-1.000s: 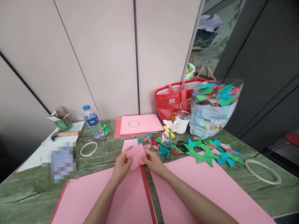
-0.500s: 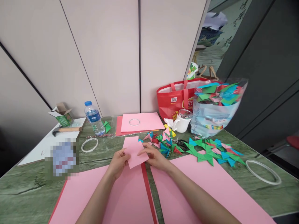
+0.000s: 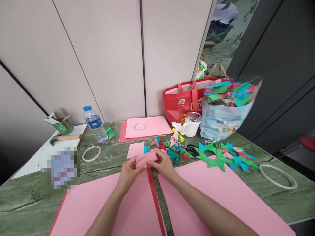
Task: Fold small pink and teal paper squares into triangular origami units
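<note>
We find one small, plain pink piece of paper [image 3: 145, 159] under work, held up between both hands in front of the body, above the far end of a large pink paper sheet with a red edge [image 3: 133, 200]. As presented, the piece is a short band, clearly wider than it is tall, and looks doubled over; a faint line runs along its upper part. It sits slightly tilted, its right end a little higher than its left. Its surface is matte and evenly coloured – we note no print on the visible face. The lower edge is partly covered by the thumbs, so its full outline cannot be confirmed.

The left hand [image 3: 128, 173] pinches the left end, thumb along the lower edge and fingers curled at the side. The right hand [image 3: 162, 165] pinches the right end, thumb and bent fingers closed on the paper.

Just beyond the hands, on the green stone-patterned tabletop [image 3: 108, 167], we record a flat pink paper rectangle [image 3: 135, 150] and – to its right – a heap of multicoloured folded paper pieces [image 3: 173, 149].
</note>
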Available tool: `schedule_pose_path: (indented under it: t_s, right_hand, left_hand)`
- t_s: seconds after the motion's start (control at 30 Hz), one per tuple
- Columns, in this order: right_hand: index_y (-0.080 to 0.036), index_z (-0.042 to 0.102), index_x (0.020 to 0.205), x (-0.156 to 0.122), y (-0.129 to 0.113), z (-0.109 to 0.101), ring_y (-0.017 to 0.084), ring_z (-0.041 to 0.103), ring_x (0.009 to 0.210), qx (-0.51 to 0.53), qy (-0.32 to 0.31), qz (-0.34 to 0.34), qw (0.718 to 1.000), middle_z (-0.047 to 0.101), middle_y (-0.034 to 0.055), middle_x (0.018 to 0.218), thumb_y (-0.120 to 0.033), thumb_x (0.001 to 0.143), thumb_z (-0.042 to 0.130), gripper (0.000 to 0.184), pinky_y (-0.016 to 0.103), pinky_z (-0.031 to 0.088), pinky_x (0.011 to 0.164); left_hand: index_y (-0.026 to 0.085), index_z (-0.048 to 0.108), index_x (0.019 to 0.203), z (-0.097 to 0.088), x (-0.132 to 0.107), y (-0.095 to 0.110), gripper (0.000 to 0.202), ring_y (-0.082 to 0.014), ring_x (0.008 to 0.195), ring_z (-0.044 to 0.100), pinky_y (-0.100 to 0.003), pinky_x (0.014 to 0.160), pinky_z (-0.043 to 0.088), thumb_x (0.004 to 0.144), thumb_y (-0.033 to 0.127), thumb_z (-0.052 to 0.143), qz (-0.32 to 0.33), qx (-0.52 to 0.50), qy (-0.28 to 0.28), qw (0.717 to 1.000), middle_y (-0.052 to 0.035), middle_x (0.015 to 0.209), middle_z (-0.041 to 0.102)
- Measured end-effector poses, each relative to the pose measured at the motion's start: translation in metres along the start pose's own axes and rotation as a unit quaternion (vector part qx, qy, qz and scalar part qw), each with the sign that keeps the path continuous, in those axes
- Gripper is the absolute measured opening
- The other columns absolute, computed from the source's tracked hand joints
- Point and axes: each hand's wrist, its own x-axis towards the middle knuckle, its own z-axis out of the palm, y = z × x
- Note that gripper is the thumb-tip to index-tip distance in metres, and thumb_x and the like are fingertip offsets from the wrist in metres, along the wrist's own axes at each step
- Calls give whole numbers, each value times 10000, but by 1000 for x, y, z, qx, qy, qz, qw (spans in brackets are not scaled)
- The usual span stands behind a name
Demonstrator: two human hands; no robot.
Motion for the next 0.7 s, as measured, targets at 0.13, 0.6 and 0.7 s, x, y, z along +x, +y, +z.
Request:
schedule_pose_path:
  t_s: [0.13,0.6,0.7]
  right_hand:
    - [-204,437,1056,-3,-2,2,150,576,717,64,-29,7,998,592,10,813,-225,632,672,485,251,467,609]
    - [-195,516,918,-5,2,2,124,520,583,33,-33,38,998,535,-3,729,-287,654,652,311,228,472,496]
    - [-198,539,898,-5,2,1,119,515,568,28,-37,43,998,529,-7,727,-275,659,646,274,230,472,484]
  left_hand:
    - [127,676,843,0,3,-7,300,-220,751,639,-348,714,519,604,305,710,6,-3,53,999,-48,778,705]
    - [114,679,871,-2,3,-9,320,-208,668,643,-307,643,505,602,283,716,-29,-32,60,997,-60,714,708]
    - [111,683,854,-3,4,-11,325,-211,663,644,-318,646,503,586,289,727,-38,-48,64,996,-65,722,710]
